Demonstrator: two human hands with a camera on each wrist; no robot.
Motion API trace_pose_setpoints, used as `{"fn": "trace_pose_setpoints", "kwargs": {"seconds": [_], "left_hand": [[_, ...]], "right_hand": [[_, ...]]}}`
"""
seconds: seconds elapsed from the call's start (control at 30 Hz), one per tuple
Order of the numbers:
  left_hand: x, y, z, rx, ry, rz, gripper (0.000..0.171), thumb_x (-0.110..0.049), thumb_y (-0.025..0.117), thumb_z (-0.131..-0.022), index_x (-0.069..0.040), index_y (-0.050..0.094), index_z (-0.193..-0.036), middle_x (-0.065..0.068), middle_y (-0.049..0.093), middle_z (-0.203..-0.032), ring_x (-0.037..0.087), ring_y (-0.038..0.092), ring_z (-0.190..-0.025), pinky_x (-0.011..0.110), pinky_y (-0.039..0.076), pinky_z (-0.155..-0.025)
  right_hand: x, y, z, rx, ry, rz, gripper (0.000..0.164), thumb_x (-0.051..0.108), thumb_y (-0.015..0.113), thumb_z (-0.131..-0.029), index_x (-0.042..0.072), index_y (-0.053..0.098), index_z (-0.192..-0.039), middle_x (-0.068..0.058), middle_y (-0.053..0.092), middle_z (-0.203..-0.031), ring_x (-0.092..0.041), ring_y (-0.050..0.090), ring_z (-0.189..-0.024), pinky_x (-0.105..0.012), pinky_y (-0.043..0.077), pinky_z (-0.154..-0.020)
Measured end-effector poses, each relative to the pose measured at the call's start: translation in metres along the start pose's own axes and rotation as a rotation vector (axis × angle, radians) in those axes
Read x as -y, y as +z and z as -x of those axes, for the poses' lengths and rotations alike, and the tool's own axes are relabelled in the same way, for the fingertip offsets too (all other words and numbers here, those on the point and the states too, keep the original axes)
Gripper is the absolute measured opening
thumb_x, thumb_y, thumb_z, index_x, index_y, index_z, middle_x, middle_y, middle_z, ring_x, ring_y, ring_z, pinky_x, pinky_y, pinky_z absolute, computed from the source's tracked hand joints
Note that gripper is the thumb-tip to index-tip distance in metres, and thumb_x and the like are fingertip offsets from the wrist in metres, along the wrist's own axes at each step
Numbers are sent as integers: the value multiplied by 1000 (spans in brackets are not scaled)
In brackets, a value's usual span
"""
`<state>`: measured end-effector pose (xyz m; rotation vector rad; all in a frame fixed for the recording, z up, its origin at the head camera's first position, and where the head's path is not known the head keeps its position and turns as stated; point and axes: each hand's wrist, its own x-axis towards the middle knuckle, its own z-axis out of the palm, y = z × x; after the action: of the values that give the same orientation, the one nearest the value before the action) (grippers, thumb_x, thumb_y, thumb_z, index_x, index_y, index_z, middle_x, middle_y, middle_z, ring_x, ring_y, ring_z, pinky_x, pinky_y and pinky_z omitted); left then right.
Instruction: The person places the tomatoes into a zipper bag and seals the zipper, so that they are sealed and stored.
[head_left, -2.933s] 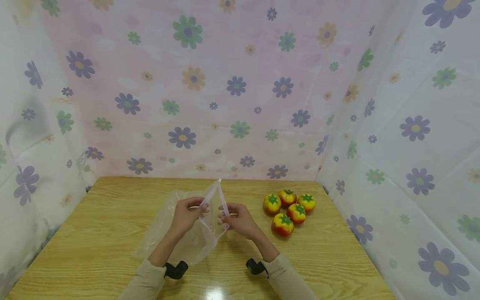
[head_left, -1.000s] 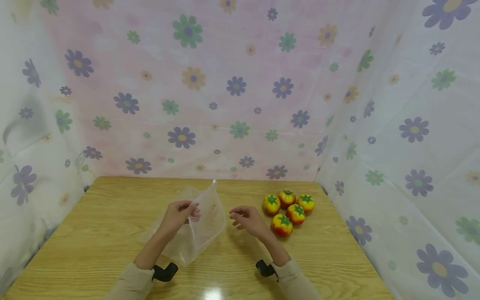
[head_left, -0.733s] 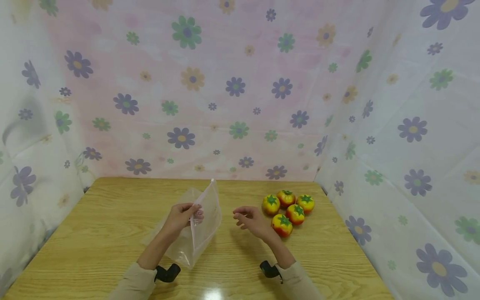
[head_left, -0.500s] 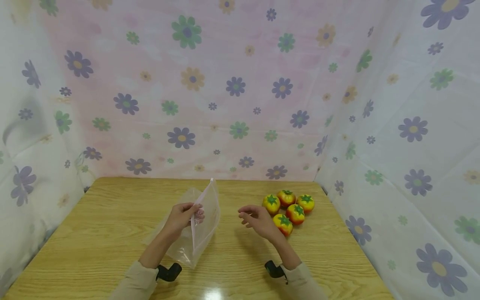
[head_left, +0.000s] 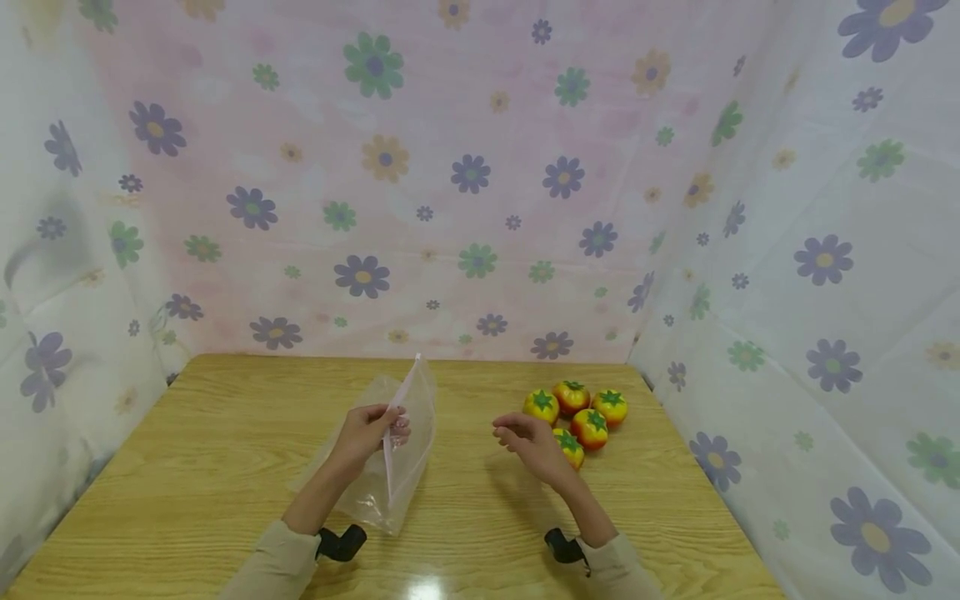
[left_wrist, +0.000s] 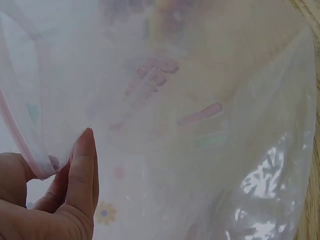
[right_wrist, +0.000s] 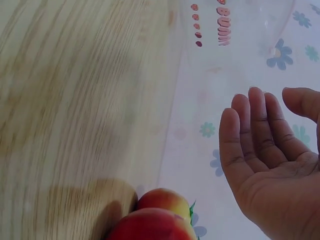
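Observation:
My left hand (head_left: pixel 363 437) pinches the pink-edged rim of a clear plastic zipper bag (head_left: pixel 411 467) between thumb and fingers. The bag's mouth gapes toward the right, and its body trails leftward behind the hand. In the left wrist view, pink printing shows on the bag (left_wrist: pixel 150 80) near the pinching fingers (left_wrist: pixel 82 175). My right hand (head_left: pixel 536 450) is held over the table with relaxed fingers and an unfilled palm, just left of several red-and-yellow toy tomatoes (head_left: pixel 590 428). It partly covers the nearest tomato (head_left: pixel 570 448). In the right wrist view, two tomatoes (right_wrist: pixel 152 225) appear below the hand.
Everything lies on a wood-grain table (head_left: pixel 202 475). Flower-printed cloth (head_left: pixel 480 208) hangs behind it and along both sides. A black wrist camera (head_left: pixel 342 543) sits at the left cuff, and another black camera (head_left: pixel 564 547) at the right cuff.
Earlier both hands held the bag's rim. The right hand has let go and moved right toward the tomatoes, while the left hand has kept its pinch and shifted slightly left.

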<state>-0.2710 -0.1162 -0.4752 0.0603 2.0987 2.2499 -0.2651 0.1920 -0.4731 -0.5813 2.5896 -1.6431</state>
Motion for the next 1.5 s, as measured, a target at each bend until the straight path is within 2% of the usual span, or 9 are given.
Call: {"fn": "trace_pose_setpoints", "kwargs": {"seconds": [0.13, 0.27, 0.43, 0.63, 0.9, 1.07, 1.2, 1.33, 1.5], "left_hand": [[-2, 1, 0, 0, 7, 7, 33, -10, 55, -106, 17, 61, -123, 16, 73, -98, 13, 72, -81, 29, 63, -77], [-2, 2, -2, -9, 16, 14, 31, -9, 55, -106, 17, 61, -121, 14, 73, -93, 12, 72, -78, 28, 62, -75], [-1, 3, -3, -21, 18, 22, 29, -8, 55, -105, 18, 62, -119, 11, 73, -90, 11, 72, -77, 27, 62, -74], [-1, 2, -2, -28, 26, 24, 30, -8, 54, -106, 18, 61, -121, 12, 72, -92, 10, 72, -77, 28, 62, -76], [0, 4, -1, -37, 17, 26, 30, -8, 54, -106, 17, 62, -120, 12, 73, -92, 11, 73, -78, 28, 63, -76], [-1, 5, -1, -38, 24, 25, 30, -8, 54, -106, 16, 62, -120, 11, 73, -92, 12, 73, -78, 29, 63, -76], [-2, 5, -1, -36, 22, 33, 30, -9, 54, -106, 16, 62, -120, 10, 73, -90, 11, 73, -78, 29, 63, -77], [-2, 6, 0, -31, 20, 42, 30, -9, 54, -106, 17, 61, -120, 9, 72, -89, 11, 72, -77, 29, 63, -77], [-2, 7, 1, -24, 22, 48, 30, -9, 54, -106, 17, 61, -120, 9, 72, -89, 11, 72, -77, 28, 62, -76]], "right_hand": [[-1, -6, 2, -37, -30, 9, 27, 14, 56, -106, -7, 66, -121, -25, 69, -116, -40, 67, -104, -20, 56, -87], [-2, -14, 7, -105, -32, 47, 22, 11, 59, -104, -3, 69, -117, -21, 71, -114, -38, 67, -106, -21, 55, -90], [-9, -24, 13, -230, -21, 156, 16, 8, 66, -99, 3, 73, -113, -11, 74, -109, -27, 69, -102, -36, 58, -93], [-18, -36, 21, -311, -64, 216, 18, 1, 68, -95, -5, 71, -112, -20, 72, -109, -32, 68, -102, -50, 56, -93], [-28, -52, 30, -381, -20, 193, 24, -12, 68, -89, -10, 68, -113, -27, 68, -114, -43, 64, -113, -58, 50, -102], [-30, -61, 36, -405, 67, 267, 26, -7, 71, -88, -5, 69, -114, -24, 69, -116, -42, 62, -114, -57, 51, -100], [-28, -65, 42, -392, 178, 308, 32, -4, 70, -90, -8, 65, -121, -26, 66, -123, -42, 60, -117, -56, 51, -100], [-26, -69, 48, -339, 267, 353, 43, 1, 72, -89, -12, 59, -129, -31, 61, -129, -46, 58, -120, -56, 52, -98], [-28, -71, 51, -252, 317, 398, 58, 8, 77, -89, -17, 52, -134, -37, 55, -135, -52, 52, -127, -61, 46, -106]]}}
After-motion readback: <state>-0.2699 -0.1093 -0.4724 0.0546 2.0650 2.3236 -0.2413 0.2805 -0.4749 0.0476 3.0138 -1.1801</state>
